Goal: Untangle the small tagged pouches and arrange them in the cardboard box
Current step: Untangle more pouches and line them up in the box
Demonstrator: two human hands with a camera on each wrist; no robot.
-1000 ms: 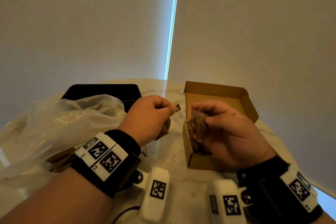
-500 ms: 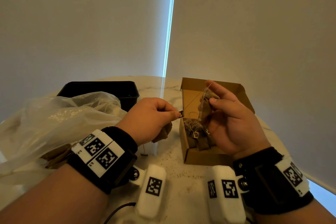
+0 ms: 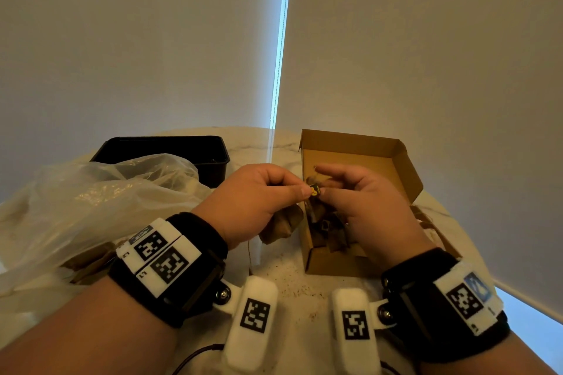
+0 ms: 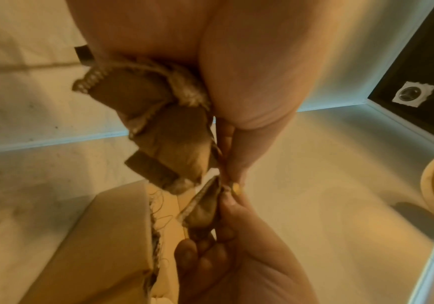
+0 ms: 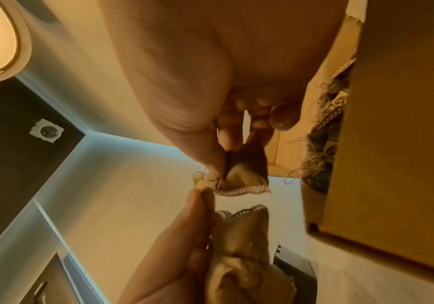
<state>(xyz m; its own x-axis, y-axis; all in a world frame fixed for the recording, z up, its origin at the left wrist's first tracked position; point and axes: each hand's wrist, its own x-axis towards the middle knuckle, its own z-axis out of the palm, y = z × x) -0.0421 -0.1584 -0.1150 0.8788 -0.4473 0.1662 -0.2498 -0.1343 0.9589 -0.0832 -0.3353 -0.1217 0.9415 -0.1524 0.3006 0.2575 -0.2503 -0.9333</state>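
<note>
1. The left hand (image 3: 253, 201) pinches a small yellow tag (image 3: 314, 190) between thumb and forefinger; its other fingers curl around a bunch of brown pouches (image 4: 159, 123) that hangs under the palm
2. The right hand (image 3: 365, 207) pinches one pouch (image 5: 247, 174) with thumb and fingers, just beside the tag; its forefinger points out straight
3. Both hands meet above the near-left edge of the cardboard box (image 3: 396, 158)
4. More pouches (image 3: 326, 228) lie inside the box, under the right hand

A home-like room: round marble table (image 3: 289, 286) close beneath drawn roller blinds (image 3: 426, 55), daylight slitting between them
</note>
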